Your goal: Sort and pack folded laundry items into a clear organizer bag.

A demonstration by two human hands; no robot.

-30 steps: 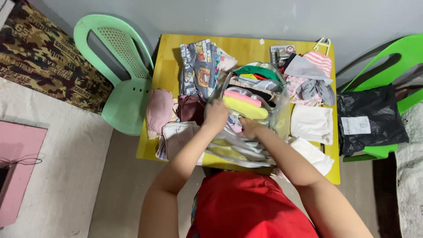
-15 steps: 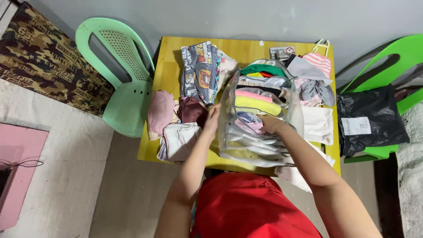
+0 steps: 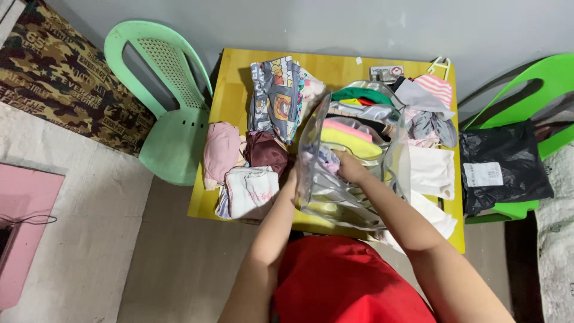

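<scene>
A clear plastic storage bag stands open on the yellow table, packed with folded clothes: a yellow piece, a pink one and a green one at the far end. My left hand grips the bag's left edge, partly hidden behind the plastic. My right hand reaches inside the bag, fingers curled on a pale patterned garment at the near end of the stack.
Around the bag lie a cartoon-print cloth, pink and maroon pieces, a white printed garment and white folded cloths. A pale green chair stands left; a bright green chair holds a black bag.
The bag's near flap has been lifted and stood upright. My right hand moved from the bag's front edge deeper inside; my left hand slid down to the bag's left edge.
</scene>
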